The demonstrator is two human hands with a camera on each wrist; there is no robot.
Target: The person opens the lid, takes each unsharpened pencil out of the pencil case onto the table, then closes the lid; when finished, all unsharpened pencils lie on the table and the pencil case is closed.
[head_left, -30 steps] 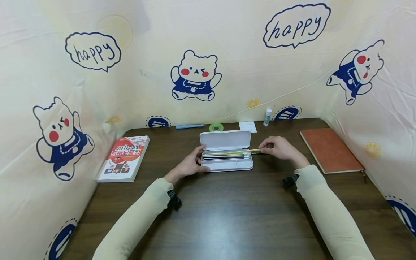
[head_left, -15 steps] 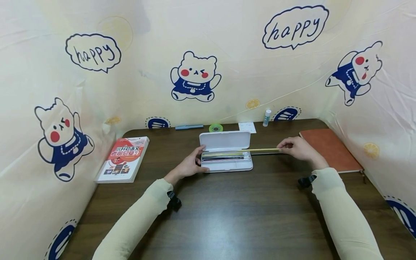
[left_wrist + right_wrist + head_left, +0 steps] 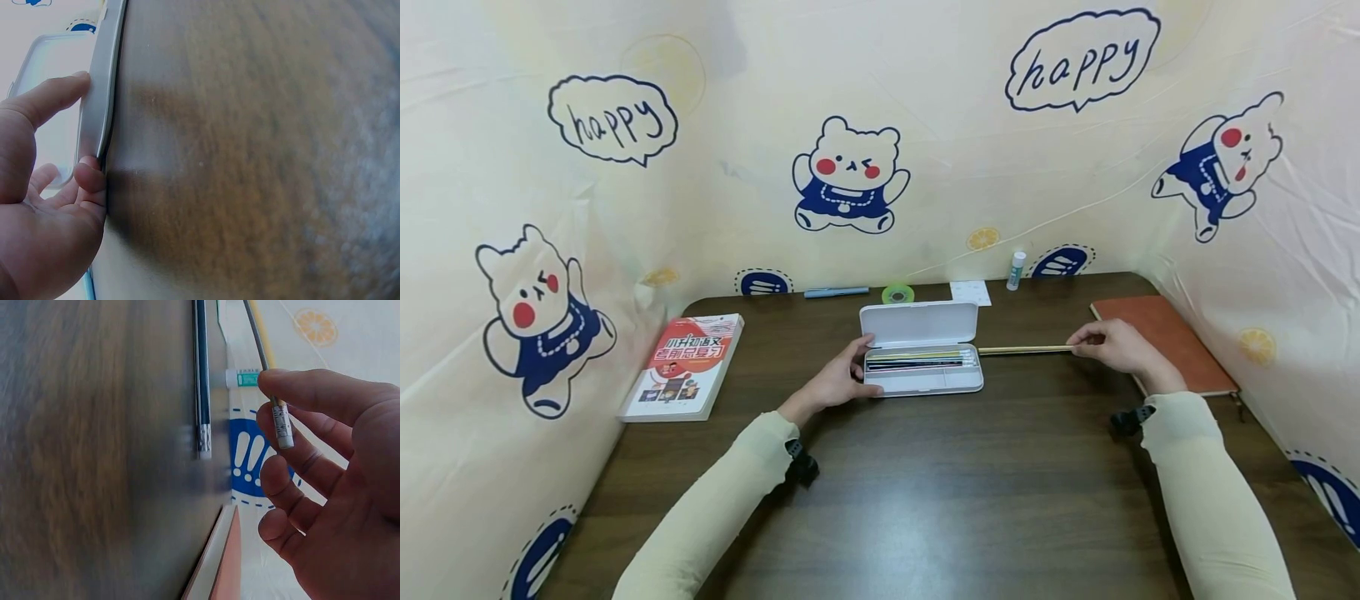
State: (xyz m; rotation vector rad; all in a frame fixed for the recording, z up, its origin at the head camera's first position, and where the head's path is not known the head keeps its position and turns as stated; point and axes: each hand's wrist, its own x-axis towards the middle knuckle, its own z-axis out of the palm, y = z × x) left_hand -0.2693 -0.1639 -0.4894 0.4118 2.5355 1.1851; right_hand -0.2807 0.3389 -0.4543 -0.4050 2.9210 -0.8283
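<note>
An open white pencil case (image 3: 925, 380) stands mid-table with its lid (image 3: 919, 323) raised; several pencils (image 3: 917, 360) lie in its back compartment. My left hand (image 3: 838, 377) grips the case's left end, thumb at the front and fingers behind; in the left wrist view the thumb lies on the case's side wall (image 3: 101, 94). To the right, my right hand (image 3: 1108, 343) pinches a yellow pencil (image 3: 1026, 350) near its white eraser end (image 3: 283, 428), between thumb and index finger. The pencil points left toward the case. Below it, a dark pencil (image 3: 201, 375) lies on the table.
A red-and-white book (image 3: 685, 367) lies at left, a brown notebook (image 3: 1165, 346) beside my right hand. Along the back edge are a blue pen (image 3: 837, 292), green tape roll (image 3: 898, 293), white paper (image 3: 971, 292) and standing glue stick (image 3: 1017, 271). Printed cloth surrounds the table.
My right hand has moved right, drawing the yellow pencil out of the case until it lies past the case's right end. My left hand has stayed on the case.
</note>
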